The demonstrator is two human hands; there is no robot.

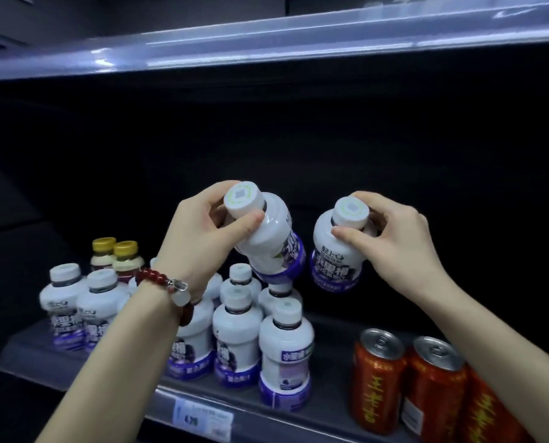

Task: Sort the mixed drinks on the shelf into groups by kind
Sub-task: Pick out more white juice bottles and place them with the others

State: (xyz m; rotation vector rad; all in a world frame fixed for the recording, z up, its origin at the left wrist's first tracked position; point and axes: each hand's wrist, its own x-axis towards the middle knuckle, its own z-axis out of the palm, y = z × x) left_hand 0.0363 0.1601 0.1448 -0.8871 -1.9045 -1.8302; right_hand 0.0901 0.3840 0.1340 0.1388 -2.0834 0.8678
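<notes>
My left fingers (244,222) pinch one white bottle (268,238) just under its cap, tilted; my right fingers (346,233) grip a second white bottle (337,254) at the neck, nearly upright. Both hang in the air above the shelf (327,407), over the cluster of matching white bottles (238,334). I should set them down upright beside that group, straightening the tilted one first, and keep them well apart from the red cans (407,382) on the right and the gold-capped bottles (116,257) at the back left.
</notes>
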